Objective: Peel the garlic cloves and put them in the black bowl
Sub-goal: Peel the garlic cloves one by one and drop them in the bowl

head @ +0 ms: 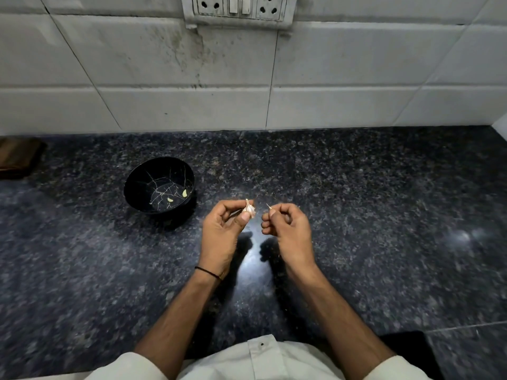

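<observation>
My left hand (225,229) is raised over a dark speckled stone counter (384,201), palm turned up, thumb and curled fingers pinching a small piece of garlic (249,208). The garlic is pale, off-white with a faint pink tinge, still in its papery skin, with a short stem tip poking upward. Just beside it, not touching, my right hand (285,224) has its fingers curled in, thumb and forefinger pinching a thin, pointed sliver of skin (268,206). To the left of my hands, near but apart, a black bowl (142,182) with thin pale vein-like lines sits on the counter. Two peeled cloves lie inside, yellowish and curved: one (185,193) against the right wall, one (170,199) on the bottom. A thin black thread (208,272) circles my left wrist. White tiles (343,72) rise behind the counter.
</observation>
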`<state>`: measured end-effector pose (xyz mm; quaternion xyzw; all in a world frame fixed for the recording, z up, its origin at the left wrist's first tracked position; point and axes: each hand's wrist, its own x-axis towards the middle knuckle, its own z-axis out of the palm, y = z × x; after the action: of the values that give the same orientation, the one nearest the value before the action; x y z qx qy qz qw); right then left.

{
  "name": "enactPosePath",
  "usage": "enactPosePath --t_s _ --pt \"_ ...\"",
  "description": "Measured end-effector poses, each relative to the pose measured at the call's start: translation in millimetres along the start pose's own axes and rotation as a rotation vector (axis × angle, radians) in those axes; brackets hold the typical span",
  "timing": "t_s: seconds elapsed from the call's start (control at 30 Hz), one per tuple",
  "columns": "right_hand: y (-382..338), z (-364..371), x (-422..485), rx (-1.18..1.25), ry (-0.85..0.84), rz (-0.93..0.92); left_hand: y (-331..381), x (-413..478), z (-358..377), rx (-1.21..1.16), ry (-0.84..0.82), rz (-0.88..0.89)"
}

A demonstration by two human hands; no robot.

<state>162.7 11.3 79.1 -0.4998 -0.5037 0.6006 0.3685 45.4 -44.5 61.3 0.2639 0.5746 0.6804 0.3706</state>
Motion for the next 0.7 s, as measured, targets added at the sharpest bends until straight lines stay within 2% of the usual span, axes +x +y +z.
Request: enactPosePath --t_s 0.13,0.23,0.33,0.47,0.57,0.63,0.7 --pt "8.4 -3.1 -0.3 0.015 -0.014 0.036 -23.7 6.6 -8.2 0.374 -0.012 0.015" --pt "11.6 -5.5 -1.5 0.004 -0.017 0.060 -34.7 9.3 -11.9 0.661 -0.054 0.101" --pt "13.1 -6.7 -1.8 0.009 -0.034 0.071 -40.7 10.3 -12.2 0.783 -0.074 0.158" --pt "11.3 -9.8 -1.6 0.020 -0.027 0.079 -42.7 8.1 -15.8 0.815 -0.113 0.159" --pt "10.9 -11.6 -1.5 0.002 -0.010 0.076 -30.1 3.4 -13.5 0.765 -0.095 0.232" --pt "9.7 -11.9 -2.9 -0.023 -0.006 0.068 -13.8 -1.9 -5.6 0.589 -0.064 0.207" --pt "7.8 -11.1 -4.7 -0.042 -0.006 0.049 1.1 -6.2 3.4 0.393 -0.077 0.092"
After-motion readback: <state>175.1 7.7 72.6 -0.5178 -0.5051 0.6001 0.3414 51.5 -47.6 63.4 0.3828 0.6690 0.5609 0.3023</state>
